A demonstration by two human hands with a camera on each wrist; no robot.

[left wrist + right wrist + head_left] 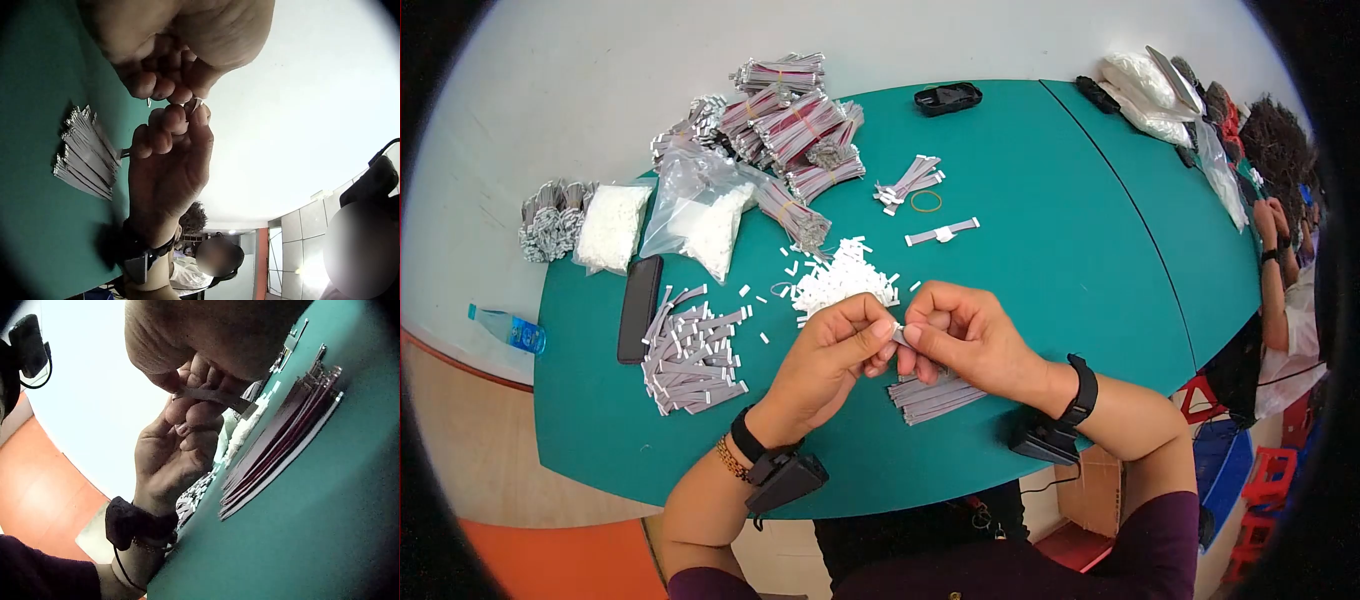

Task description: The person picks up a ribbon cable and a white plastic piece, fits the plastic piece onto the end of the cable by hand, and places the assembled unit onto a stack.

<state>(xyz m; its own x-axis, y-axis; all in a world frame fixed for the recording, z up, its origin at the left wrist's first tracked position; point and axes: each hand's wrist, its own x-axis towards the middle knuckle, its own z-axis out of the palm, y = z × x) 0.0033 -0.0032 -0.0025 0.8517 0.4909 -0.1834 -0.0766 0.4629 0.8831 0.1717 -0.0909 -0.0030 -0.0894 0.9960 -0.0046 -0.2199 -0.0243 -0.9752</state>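
Over the near middle of the table, my left hand [830, 355] and right hand [975, 340] meet fingertip to fingertip. Between the thumbs shows a small white piece [899, 335], which my left hand pinches. My right hand grips a short flat grey ribbon cable [215, 397]; one end of it pokes out past the curled fingers in the right wrist view. The fingers hide most of the join. Just beneath lies a row of grey ribbon cables [935, 398]. Beyond the hands is a heap of small white pieces [840, 280].
A pile of grey cables with white ends [695, 355] lies left, beside a dark phone-like slab [639, 310]. Behind are bags of white pieces [612, 228] and banded cable bundles [800, 125]. One cable with a white piece [943, 234] lies near a rubber band [926, 202].
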